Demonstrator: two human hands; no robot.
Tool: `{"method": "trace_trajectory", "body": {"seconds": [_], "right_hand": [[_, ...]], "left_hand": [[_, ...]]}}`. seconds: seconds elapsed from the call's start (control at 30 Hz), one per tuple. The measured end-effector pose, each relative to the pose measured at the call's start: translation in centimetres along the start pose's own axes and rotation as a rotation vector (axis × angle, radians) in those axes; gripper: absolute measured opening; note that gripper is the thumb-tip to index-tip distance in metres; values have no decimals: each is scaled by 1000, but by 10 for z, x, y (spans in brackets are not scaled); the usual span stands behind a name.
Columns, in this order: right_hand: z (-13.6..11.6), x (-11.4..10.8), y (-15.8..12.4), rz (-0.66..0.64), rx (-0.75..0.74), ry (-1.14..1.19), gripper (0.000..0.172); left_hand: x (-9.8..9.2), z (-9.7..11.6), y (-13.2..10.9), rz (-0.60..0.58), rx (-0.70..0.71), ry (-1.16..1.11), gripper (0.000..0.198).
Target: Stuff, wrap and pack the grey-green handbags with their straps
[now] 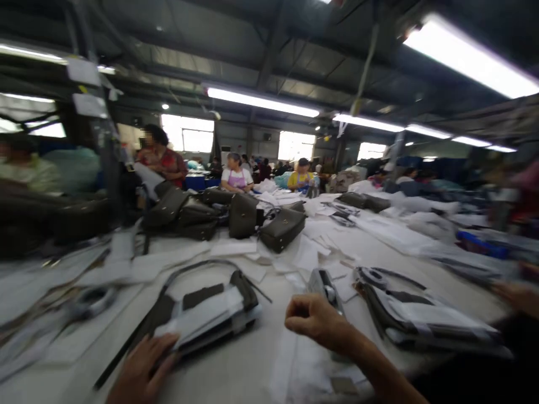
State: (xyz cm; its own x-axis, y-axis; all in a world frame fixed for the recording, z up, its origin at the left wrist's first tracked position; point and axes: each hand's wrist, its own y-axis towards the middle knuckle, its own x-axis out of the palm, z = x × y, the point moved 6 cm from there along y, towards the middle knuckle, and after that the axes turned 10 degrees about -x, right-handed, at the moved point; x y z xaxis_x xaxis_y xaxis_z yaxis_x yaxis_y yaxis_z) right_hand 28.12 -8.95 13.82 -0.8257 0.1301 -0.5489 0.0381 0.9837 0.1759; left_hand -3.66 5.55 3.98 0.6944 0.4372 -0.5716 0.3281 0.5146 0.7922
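A dark olive bag (204,297) partly covered in white wrapping lies on the white table at centre left, its long strap curving behind it and down to the left. My left hand (145,367) rests at the bag's lower left corner, fingers apart, with the fingertips on the white wrapping. To the right, my right hand (315,320) is curled over the table in front of a grey tape dispenser (326,289). Whether its fingers pinch anything is blurred. Another wrapped bag (416,314) lies farther right.
Several dark bags (243,216) stand at the back of the table among white paper sheets (305,252). A roll (90,300) lies at left. Another person's hand (520,297) is at the right edge. Several people sit or stand beyond the table.
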Motion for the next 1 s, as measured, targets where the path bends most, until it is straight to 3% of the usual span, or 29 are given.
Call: {"method": "trace_trajectory", "body": {"seconds": [0.1, 0.2, 0.33, 0.63, 0.8, 1.0], "right_hand": [[-4, 15, 10, -145, -31, -66, 16], [1, 35, 32, -308, -49, -101, 23], [-9, 68, 64, -483, -95, -179, 21], [-69, 158, 156, -810, -156, -228, 13], [-78, 199, 192, -1039, -216, -235, 11], [-75, 232, 216, -1225, -266, -370, 12]], "left_hand": [[-1, -4, -13, -217, -116, -14, 24], [6, -9, -13, -338, -269, -78, 23], [9, -6, -14, -354, -364, -153, 27], [9, -4, -18, -391, -379, -200, 30], [8, -3, -21, -386, -374, -145, 35], [5, -3, -22, -344, -393, -127, 41]]}}
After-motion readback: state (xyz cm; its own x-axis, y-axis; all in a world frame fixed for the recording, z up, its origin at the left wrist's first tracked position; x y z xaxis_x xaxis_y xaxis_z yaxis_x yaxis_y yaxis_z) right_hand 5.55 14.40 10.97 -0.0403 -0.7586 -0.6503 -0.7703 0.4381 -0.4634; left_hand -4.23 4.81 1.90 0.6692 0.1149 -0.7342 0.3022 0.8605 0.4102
